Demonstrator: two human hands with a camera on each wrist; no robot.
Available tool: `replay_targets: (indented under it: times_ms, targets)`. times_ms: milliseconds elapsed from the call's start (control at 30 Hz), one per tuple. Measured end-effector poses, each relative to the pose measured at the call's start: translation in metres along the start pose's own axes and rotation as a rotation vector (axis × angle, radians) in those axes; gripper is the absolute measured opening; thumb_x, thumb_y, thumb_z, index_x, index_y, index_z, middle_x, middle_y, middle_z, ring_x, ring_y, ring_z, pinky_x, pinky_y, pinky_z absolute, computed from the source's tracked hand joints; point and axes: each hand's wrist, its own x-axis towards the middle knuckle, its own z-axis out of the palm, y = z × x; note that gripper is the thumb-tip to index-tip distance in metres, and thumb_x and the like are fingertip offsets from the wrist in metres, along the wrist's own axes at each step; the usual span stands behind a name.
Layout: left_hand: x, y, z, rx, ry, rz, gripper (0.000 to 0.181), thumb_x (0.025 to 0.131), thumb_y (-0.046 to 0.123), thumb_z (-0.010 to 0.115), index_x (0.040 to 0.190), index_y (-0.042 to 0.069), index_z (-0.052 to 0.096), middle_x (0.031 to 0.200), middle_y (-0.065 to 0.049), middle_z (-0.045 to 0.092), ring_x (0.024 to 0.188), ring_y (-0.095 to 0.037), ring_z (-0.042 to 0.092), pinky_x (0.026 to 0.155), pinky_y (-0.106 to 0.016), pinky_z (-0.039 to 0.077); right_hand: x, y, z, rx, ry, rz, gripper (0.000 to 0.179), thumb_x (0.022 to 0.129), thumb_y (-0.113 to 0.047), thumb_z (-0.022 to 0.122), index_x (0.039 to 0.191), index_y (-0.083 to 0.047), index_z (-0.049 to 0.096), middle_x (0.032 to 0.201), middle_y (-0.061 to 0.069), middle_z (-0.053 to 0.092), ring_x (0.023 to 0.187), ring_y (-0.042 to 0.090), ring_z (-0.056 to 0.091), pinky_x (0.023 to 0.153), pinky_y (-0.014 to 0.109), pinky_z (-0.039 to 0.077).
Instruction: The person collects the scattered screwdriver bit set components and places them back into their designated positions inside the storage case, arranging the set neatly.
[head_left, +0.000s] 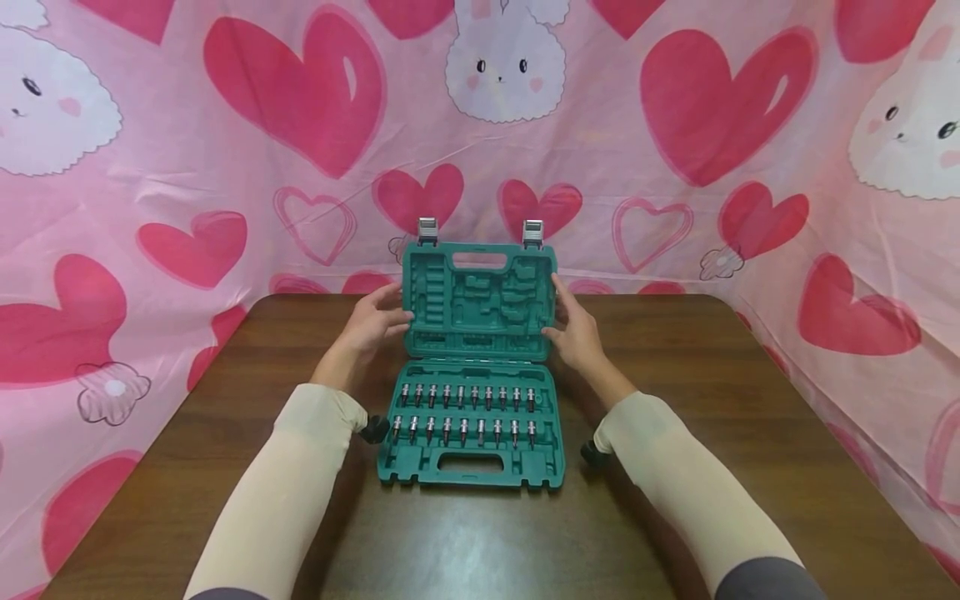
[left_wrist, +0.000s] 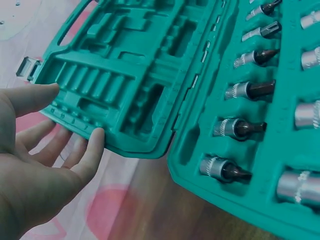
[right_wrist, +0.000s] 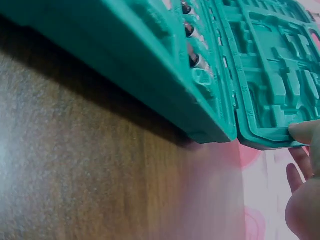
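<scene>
A green plastic bit-socket case (head_left: 469, 477) lies unfolded on the table, its lid (head_left: 480, 354) raised at the back. Two rows of silver bit sockets (head_left: 446, 396) with dark tips fill the base. The lid's moulded recesses hold nothing. At the lid's left edge, my left hand (head_left: 367, 325) holds the side, with thumb and little fingertip over the front and other fingertips hidden behind the edge (left_wrist: 65, 165). My right hand (head_left: 577, 333) grips the opposite edge, thumb on the inner rim (right_wrist: 270, 135) and fingers behind.
Two metal latches (head_left: 427, 231) stick up from the lid's top edge. Beneath everything is a brown wooden table (head_left: 675, 375). A pink cloth with hearts and rabbits (head_left: 480, 158) hangs around its back and sides.
</scene>
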Motion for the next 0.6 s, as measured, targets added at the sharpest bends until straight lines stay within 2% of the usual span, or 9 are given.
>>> replay_targets:
  times_ms: [167,400,600]
  targets:
    - [-0.001,0.007,0.002,0.012,0.021,0.031,0.066,0.094,-0.005,0.057,0.153,0.010,0.031,0.143,-0.023,0.039,0.120,-0.037,0.049,0.102,-0.049,0.039,0.000,-0.004,-0.002,-0.001,0.026,-0.019,0.098,0.087,0.005,0.068,0.151,-0.050,0.019,0.137,0.013,0.051,0.117,0.033,0.054,0.095,0.047,0.047]
    - [-0.001,0.014,0.005,0.036,0.017,0.082,0.070,0.091,-0.009,0.057,0.153,0.012,0.031,0.139,-0.024,0.041,0.118,-0.033,0.048,0.099,-0.049,0.042,0.001,-0.007,-0.005,-0.066,0.051,-0.039,0.097,0.087,-0.001,0.071,0.150,-0.052,0.018,0.126,0.011,0.057,0.108,0.029,0.056,0.094,0.048,0.047]
    - [-0.004,0.016,0.007,0.050,-0.003,0.106,0.072,0.092,-0.006,0.059,0.154,0.017,0.031,0.140,-0.023,0.040,0.122,-0.035,0.044,0.094,-0.040,0.047,0.004,-0.006,-0.007,-0.111,0.078,-0.077,0.099,0.086,-0.001,0.072,0.150,-0.052,0.016,0.114,0.011,0.060,0.099,0.027,0.056,0.086,0.047,0.051]
